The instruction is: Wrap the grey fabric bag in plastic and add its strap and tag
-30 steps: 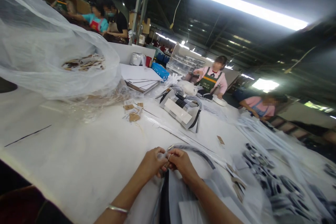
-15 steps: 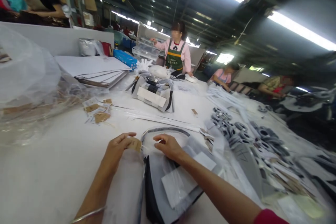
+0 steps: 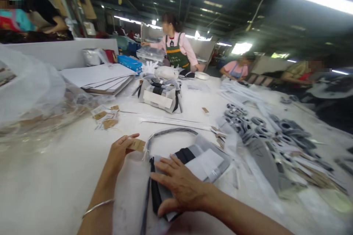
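A brown paper hang tag (image 3: pixel 137 144) is pinched between the thumb and fingers of my left hand (image 3: pixel 120 150). Its white string runs to the wrapped handle (image 3: pixel 171 130), which arcs up from a handbag (image 3: pixel 190 141) on the table. The bag is grey and black, with white and clear wrapping over it. My right hand (image 3: pixel 180 183) lies palm down on the bag, fingers spread, hiding much of its front. A sheet of translucent wrapping (image 3: pixel 128 191) lies below my left hand, left of the bag.
Another wrapped bag (image 3: pixel 158 97) stands farther back. Loose tags (image 3: pixel 109 117) lie left of it, near stacked white boards (image 3: pixel 96 77). Grey wrapped rings (image 3: pixel 248 126) and paper scraps crowd the right. Clear plastic (image 3: pixel 35 88) piles up at left. A co-worker in a green apron (image 3: pixel 176 57) stands across the table.
My right hand has come down from above the handle onto the bag, its fingers spreading out. My left hand still holds the tag, now slightly farther left. The co-worker across has leaned to the left.
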A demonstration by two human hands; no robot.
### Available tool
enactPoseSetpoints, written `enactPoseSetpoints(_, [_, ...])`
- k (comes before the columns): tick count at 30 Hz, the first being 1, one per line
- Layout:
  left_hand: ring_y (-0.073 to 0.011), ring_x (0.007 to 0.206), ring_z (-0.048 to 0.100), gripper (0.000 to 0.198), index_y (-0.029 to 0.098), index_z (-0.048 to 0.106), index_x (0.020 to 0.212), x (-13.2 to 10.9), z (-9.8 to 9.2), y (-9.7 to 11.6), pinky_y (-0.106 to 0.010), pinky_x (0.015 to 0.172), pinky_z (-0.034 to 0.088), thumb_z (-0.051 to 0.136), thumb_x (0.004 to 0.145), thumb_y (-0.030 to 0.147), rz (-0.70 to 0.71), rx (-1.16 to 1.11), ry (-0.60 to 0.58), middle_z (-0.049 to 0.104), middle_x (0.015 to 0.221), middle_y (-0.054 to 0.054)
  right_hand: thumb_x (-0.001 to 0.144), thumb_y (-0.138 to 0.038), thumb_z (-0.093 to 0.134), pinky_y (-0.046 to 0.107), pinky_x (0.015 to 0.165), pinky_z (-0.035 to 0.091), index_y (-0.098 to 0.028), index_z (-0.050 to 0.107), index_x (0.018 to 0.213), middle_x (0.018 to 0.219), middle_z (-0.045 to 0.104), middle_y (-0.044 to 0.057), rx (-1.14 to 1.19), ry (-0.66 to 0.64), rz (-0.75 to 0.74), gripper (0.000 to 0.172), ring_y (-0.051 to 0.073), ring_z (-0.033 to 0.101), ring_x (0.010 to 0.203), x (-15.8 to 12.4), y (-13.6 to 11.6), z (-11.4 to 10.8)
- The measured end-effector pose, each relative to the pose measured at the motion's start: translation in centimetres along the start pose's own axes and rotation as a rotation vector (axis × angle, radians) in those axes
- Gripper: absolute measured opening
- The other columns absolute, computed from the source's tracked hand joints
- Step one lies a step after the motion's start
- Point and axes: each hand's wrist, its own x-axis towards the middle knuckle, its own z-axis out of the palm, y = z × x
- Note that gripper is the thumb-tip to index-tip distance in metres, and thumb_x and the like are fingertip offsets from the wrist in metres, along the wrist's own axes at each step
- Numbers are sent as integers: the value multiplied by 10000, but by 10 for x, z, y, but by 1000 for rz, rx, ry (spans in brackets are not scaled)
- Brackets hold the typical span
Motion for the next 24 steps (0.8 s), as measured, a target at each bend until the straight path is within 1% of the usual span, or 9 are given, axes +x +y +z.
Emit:
enactPoseSetpoints(2, [-249, 858, 704, 395, 142, 666, 920, 1, 1, 1, -303, 653, 577, 747, 623, 388, -24, -70, -11, 727, 1071, -117, 845, -684, 581, 527, 1207, 122, -250, 358, 1489, 1553, 379, 120, -68, 53, -77, 808, 286, 272, 1459, -7, -4, -2])
enactPoseSetpoints(4, [-279, 993, 696, 308, 183, 594, 794, 0, 3, 2, -333, 730, 596, 766, 601, 350, -59, -167, -22, 699, 1184, -101, 861, -671, 570, 506, 1206, 150, -247, 363, 1476, 1522, 426, 107, -157, 83, -135, 774, 275, 314, 1433, -16, -6, 1])
enactPoseSetpoints(8, [-286, 1058, 680, 388, 205, 442, 690, -12, 5, 4, -359, 791, 592, 788, 613, 361, -105, -161, -109, 686, 1232, -99, 908, -662, 495, 491, 1191, 202, -245, 422, 1407, 1450, 504, 89, -308, 175, -145, 655, 266, 392, 1366, -16, -1, 20])
enactPoseSetpoints(12, [-312, 1088, 654, 386, 205, 537, 755, -23, 10, 9, -391, 858, 566, 734, 659, 523, -10, 177, -188, 658, 1285, -127, 878, -694, 511, 513, 1122, 320, -201, 480, 1330, 1386, 550, 127, -345, 291, -82, 669, 288, 474, 1274, 10, 12, 36])
enactPoseSetpoints(16, [-363, 1185, 589, 501, 207, 624, 915, -25, 16, 15, -503, 1069, 426, 633, 680, 650, 277, 670, -110, 655, 1273, -157, 877, -661, 551, 489, 1149, 293, -205, 497, 1325, 1373, 577, 114, -284, 402, -141, 642, 261, 494, 1277, 18, 17, 30])
enactPoseSetpoints(18, [-384, 1275, 520, 537, 196, 619, 992, -31, 21, 18, -546, 1115, 365, 596, 706, 649, 485, 826, 24, 622, 1304, -182, 911, -585, 565, 445, 1174, 267, -221, 542, 1275, 1319, 626, 81, -223, 505, -183, 516, 222, 528, 1254, -1, 15, 19])
enactPoseSetpoints(21, [-360, 1293, 510, 446, 202, 610, 1100, -59, 36, 15, -559, 1104, 390, 537, 828, 548, 774, 930, 193, 581, 1355, -164, 967, -342, 542, 398, 1131, 351, -253, 615, 1136, 1101, 722, 26, -133, 678, -142, 204, 177, 633, 1091, -57, 16, 5])
enactPoseSetpoints(22, [-332, 1255, 547, 361, 221, 618, 1107, -73, 46, 9, -538, 1087, 421, 518, 876, 480, 855, 940, 199, 604, 1327, -144, 968, -262, 518, 399, 1088, 405, -263, 631, 1097, 1009, 737, 18, -127, 736, -92, 171, 178, 661, 1018, -82, 22, 3])
enactPoseSetpoints(24, [-261, 1146, 625, 227, 265, 628, 1111, -103, 74, -13, -437, 1015, 505, 515, 928, 339, 1000, 934, 79, 674, 1213, -98, 964, -215, 496, 386, 962, 507, -269, 665, 1014, 915, 738, 33, -164, 872, 53, 184, 198, 690, 917, -137, 43, 4])
